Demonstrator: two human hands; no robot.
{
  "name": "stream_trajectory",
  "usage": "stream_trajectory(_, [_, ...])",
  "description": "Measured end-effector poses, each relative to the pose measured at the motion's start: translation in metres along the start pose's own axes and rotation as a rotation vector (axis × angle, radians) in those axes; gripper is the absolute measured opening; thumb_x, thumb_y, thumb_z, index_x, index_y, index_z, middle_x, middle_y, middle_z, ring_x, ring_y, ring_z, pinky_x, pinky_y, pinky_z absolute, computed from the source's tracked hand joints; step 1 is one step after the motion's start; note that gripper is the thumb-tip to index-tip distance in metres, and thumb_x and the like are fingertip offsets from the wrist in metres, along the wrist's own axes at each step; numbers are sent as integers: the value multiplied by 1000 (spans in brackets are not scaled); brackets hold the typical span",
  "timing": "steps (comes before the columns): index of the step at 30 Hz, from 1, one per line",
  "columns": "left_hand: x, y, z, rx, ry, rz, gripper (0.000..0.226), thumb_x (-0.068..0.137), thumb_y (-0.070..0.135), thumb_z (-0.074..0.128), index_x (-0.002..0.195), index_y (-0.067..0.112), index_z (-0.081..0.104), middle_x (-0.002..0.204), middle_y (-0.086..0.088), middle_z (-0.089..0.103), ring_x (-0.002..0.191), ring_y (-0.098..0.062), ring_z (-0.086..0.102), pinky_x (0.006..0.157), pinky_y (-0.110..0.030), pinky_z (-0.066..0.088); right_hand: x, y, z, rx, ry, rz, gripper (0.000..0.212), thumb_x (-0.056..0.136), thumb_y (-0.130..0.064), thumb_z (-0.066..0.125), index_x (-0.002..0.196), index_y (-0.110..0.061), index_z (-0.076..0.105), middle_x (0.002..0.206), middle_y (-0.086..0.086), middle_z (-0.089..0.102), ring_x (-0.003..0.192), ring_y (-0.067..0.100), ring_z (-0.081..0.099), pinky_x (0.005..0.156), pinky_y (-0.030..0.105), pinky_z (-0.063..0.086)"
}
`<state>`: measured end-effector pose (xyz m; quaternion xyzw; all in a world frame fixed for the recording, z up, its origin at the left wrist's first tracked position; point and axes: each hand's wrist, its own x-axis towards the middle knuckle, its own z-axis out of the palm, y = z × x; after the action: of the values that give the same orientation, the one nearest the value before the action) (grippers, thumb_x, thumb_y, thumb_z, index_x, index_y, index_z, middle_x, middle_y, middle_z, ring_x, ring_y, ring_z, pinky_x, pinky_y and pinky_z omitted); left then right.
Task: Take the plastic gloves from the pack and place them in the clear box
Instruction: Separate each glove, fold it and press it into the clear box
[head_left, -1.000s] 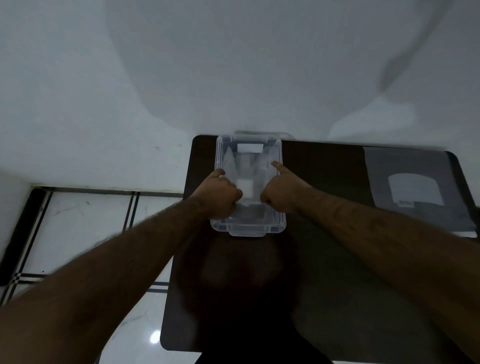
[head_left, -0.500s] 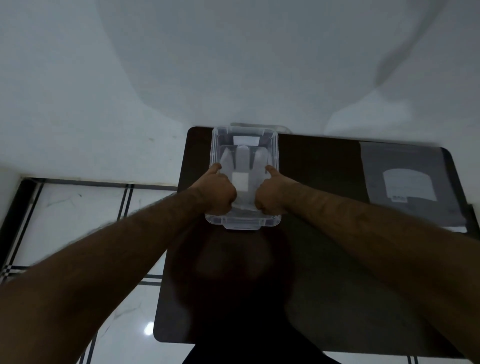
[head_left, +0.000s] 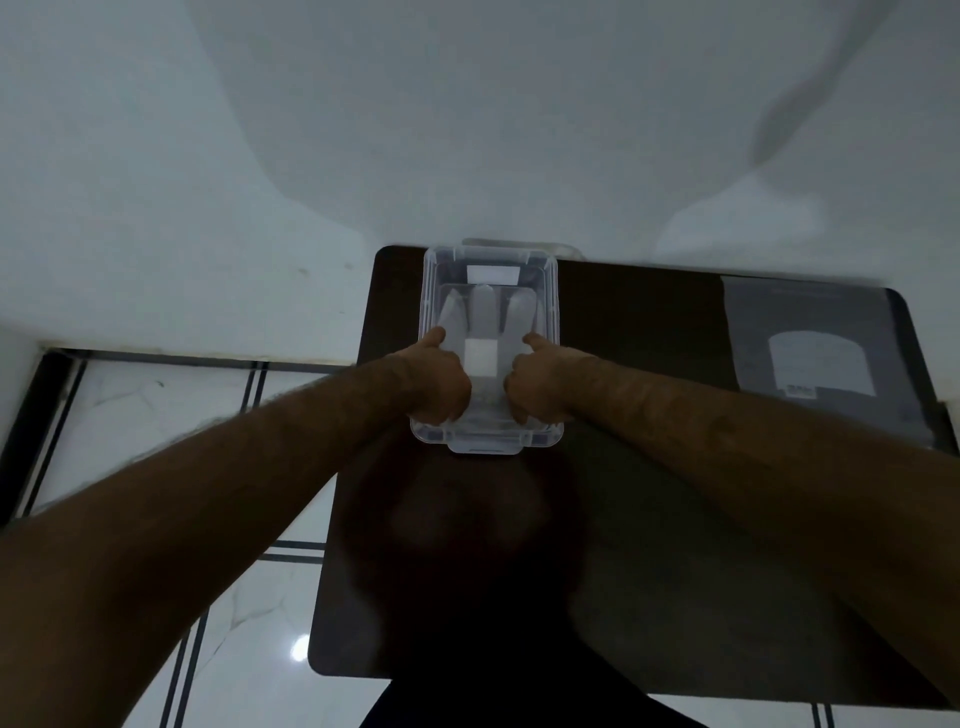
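The clear box (head_left: 551, 291) stands at the far left of the dark table. A plastic glove (head_left: 485, 322) lies flat inside it, its fingers pointing away from me. My left hand (head_left: 441, 384) and my right hand (head_left: 535, 384) are both inside the box, curled over the glove's near end, thumbs stretched forward along its sides. The gloves pack (head_left: 815, 353), a flat grey sheet with a pale label, lies at the table's far right.
The dark table (head_left: 675, 519) butts against a white wall. Its left edge drops to a white tiled floor (head_left: 156, 415). My shadow darkens the table's near middle.
The glove's fingers have spread flat toward the far end of the box. Both hands slid slightly back toward me while pressing on it.
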<state>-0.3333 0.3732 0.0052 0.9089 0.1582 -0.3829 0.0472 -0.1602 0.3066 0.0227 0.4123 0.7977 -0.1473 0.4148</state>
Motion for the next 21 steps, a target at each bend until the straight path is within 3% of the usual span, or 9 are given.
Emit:
stream_trajectory(9, [3,1,-2,16,-74,-4,27,103,37,64,127,26,69,137,-3,67,141,-26,52,129,-61,0,10,-7,-2,4,-42,23,35,110,-33,50,138,-19,64,141,6,66,139,27,54,129,59,11])
stream_trajectory(14, [10,-19,-18,65,183,-33,28,102,29,61,129,29,69,124,0,71,130,-25,60,127,-62,12,18,13,-10,-40,208,54,29,106,-35,56,133,-27,66,126,2,70,120,26,64,117,51,39])
stream_trajectory(17, [24,-39,-25,77,176,-122,31,99,29,65,130,28,68,129,2,70,137,-24,57,126,-66,3,28,27,-17,38,191,129,42,104,-36,58,145,-27,60,138,6,65,132,30,58,121,57,33])
stream_trajectory(21, [41,-55,-33,147,105,-179,29,102,34,63,129,25,69,131,1,72,141,-26,54,125,-70,-1,41,39,-20,82,166,158,43,100,-39,66,141,-26,60,138,6,64,135,32,57,123,61,28])
